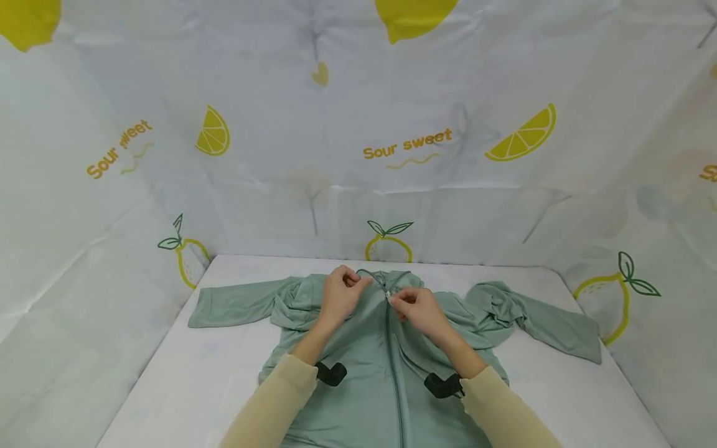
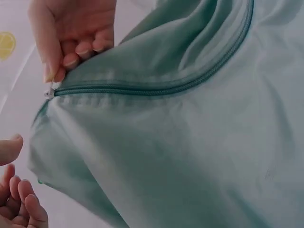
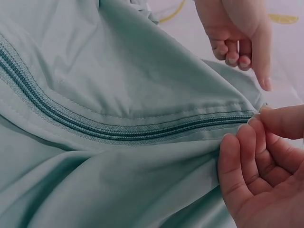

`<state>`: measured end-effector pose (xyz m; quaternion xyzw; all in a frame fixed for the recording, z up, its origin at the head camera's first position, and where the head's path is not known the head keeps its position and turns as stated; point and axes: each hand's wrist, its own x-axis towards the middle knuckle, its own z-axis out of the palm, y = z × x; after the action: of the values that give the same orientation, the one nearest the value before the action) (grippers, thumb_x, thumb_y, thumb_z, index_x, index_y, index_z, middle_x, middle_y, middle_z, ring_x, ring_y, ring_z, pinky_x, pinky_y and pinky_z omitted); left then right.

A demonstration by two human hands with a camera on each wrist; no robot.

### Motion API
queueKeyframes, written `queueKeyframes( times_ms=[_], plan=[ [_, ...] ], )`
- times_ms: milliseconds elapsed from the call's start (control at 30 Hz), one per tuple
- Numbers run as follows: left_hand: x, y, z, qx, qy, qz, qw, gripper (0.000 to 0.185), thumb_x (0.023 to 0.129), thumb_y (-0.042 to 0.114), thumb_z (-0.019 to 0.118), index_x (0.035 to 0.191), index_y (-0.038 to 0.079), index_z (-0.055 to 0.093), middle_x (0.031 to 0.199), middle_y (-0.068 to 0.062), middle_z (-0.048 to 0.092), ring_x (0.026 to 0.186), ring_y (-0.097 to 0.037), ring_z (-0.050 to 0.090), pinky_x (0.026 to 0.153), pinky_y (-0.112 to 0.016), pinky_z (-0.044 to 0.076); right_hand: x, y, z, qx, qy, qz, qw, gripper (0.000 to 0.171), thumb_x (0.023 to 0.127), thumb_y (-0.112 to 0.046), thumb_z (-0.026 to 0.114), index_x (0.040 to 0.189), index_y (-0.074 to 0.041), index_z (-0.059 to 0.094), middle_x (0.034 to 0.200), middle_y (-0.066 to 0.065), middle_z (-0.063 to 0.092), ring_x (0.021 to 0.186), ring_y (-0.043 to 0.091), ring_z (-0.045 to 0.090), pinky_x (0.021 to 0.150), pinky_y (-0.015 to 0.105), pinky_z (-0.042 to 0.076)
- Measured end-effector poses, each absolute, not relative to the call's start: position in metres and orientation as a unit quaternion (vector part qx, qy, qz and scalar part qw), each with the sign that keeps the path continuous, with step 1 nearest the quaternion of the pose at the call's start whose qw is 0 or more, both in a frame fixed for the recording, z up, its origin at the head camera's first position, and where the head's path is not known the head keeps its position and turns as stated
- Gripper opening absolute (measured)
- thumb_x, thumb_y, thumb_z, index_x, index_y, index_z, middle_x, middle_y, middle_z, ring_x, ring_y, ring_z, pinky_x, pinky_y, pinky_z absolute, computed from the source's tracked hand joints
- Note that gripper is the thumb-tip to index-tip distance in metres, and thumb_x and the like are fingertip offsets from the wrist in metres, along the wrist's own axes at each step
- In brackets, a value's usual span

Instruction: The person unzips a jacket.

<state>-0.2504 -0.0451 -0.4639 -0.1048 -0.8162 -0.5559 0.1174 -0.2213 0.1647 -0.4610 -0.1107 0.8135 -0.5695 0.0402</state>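
Note:
A pale green zip-up jacket [image 1: 358, 373] lies front-up on a white table [image 1: 185, 379], sleeves spread to both sides. Its zipper [image 1: 392, 354] is done up almost to the collar. My right hand [image 1: 414, 308] pinches the small metal zipper pull [image 1: 388, 295] between thumb and forefinger; the left wrist view shows that pinch on the pull [image 2: 49, 93] by the right hand [image 2: 71, 33]. My left hand [image 1: 338, 295] hovers at the collar's left side, fingers loosely curled [image 3: 237, 47], with nothing seen between thumb [image 2: 9, 147] and fingers. The closed zipper teeth [image 3: 118, 130] run across the right wrist view.
White cloth walls printed with lemons [image 1: 521, 137] enclose the table at the back and both sides. The left sleeve [image 1: 235, 305] and right sleeve [image 1: 549, 323] reach towards the side walls. A black wrist camera [image 1: 332, 373] sits on each forearm.

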Motion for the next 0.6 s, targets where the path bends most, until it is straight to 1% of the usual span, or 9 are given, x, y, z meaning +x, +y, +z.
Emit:
queueKeyframes(
  times_ms=[67, 100, 200, 267, 333, 433, 533, 600],
  plan=[
    [-0.248, -0.044, -0.463, -0.113, -0.822, -0.546, 0.114, 0.026, 0.094, 0.029, 0.077, 0.084, 0.008, 0.064, 0.073, -0.001, 0.058, 0.06, -0.015, 0.051, 0.057, -0.031, 0.044, -0.222, 0.165, -0.462, -0.113, 0.811, -0.572, 0.039, 0.025, 0.101, -0.019, 0.067, 0.095, 0.005, 0.071, 0.078, 0.017, 0.065, 0.07, 0.025, 0.062, 0.066, 0.039, 0.054],
    [-0.248, -0.043, -0.464, -0.12, -0.825, -0.543, 0.1, 0.026, 0.094, 0.03, 0.076, 0.085, 0.008, 0.067, 0.074, -0.001, 0.06, 0.061, -0.015, 0.052, 0.058, -0.031, 0.045, -0.223, 0.166, -0.463, -0.114, 0.811, -0.572, 0.037, 0.025, 0.101, -0.019, 0.066, 0.095, 0.006, 0.071, 0.078, 0.018, 0.065, 0.07, 0.025, 0.062, 0.065, 0.039, 0.054],
    [-0.247, -0.04, -0.464, -0.146, -0.834, -0.531, 0.031, 0.028, 0.097, 0.036, 0.071, 0.093, 0.009, 0.076, 0.083, 0.0, 0.069, 0.068, -0.013, 0.06, 0.062, -0.031, 0.051, -0.224, 0.166, -0.462, -0.112, 0.813, -0.57, 0.033, 0.025, 0.102, -0.019, 0.066, 0.095, 0.004, 0.071, 0.077, 0.016, 0.065, 0.069, 0.024, 0.062, 0.064, 0.037, 0.053],
    [-0.247, -0.038, -0.466, -0.154, -0.828, -0.539, -0.023, 0.032, 0.099, 0.039, 0.068, 0.102, 0.01, 0.079, 0.091, 0.0, 0.072, 0.075, -0.012, 0.063, 0.066, -0.032, 0.052, -0.224, 0.165, -0.461, -0.108, 0.817, -0.565, 0.034, 0.025, 0.102, -0.02, 0.066, 0.094, 0.003, 0.072, 0.075, 0.013, 0.065, 0.069, 0.023, 0.062, 0.065, 0.036, 0.053],
    [-0.249, -0.036, -0.469, -0.153, -0.814, -0.557, -0.054, 0.034, 0.1, 0.04, 0.067, 0.106, 0.009, 0.079, 0.095, 0.0, 0.072, 0.078, -0.013, 0.063, 0.067, -0.032, 0.052, -0.224, 0.164, -0.46, -0.106, 0.818, -0.563, 0.039, 0.025, 0.101, -0.02, 0.067, 0.094, 0.002, 0.072, 0.075, 0.011, 0.065, 0.069, 0.022, 0.063, 0.066, 0.036, 0.054],
    [-0.251, -0.033, -0.472, -0.137, -0.786, -0.598, -0.073, 0.033, 0.099, 0.038, 0.068, 0.103, 0.008, 0.08, 0.088, -0.002, 0.07, 0.073, -0.015, 0.06, 0.062, -0.031, 0.047, -0.223, 0.162, -0.46, -0.104, 0.818, -0.564, 0.047, 0.024, 0.101, -0.02, 0.067, 0.094, 0.003, 0.071, 0.075, 0.01, 0.066, 0.07, 0.022, 0.063, 0.066, 0.036, 0.054],
    [-0.253, -0.031, -0.474, -0.12, -0.763, -0.631, -0.07, 0.03, 0.098, 0.034, 0.071, 0.098, 0.006, 0.079, 0.082, -0.003, 0.067, 0.068, -0.015, 0.056, 0.06, -0.029, 0.043, -0.223, 0.161, -0.46, -0.102, 0.816, -0.567, 0.049, 0.024, 0.101, -0.019, 0.067, 0.093, 0.003, 0.071, 0.075, 0.011, 0.066, 0.07, 0.023, 0.064, 0.067, 0.036, 0.054],
    [-0.253, -0.031, -0.475, -0.109, -0.752, -0.646, -0.07, 0.027, 0.098, 0.032, 0.072, 0.097, 0.006, 0.079, 0.08, -0.002, 0.065, 0.067, -0.015, 0.054, 0.06, -0.029, 0.043, -0.222, 0.16, -0.46, -0.105, 0.817, -0.565, 0.048, 0.023, 0.101, -0.018, 0.066, 0.092, 0.003, 0.071, 0.074, 0.01, 0.065, 0.069, 0.023, 0.063, 0.066, 0.036, 0.053]
  ],
)
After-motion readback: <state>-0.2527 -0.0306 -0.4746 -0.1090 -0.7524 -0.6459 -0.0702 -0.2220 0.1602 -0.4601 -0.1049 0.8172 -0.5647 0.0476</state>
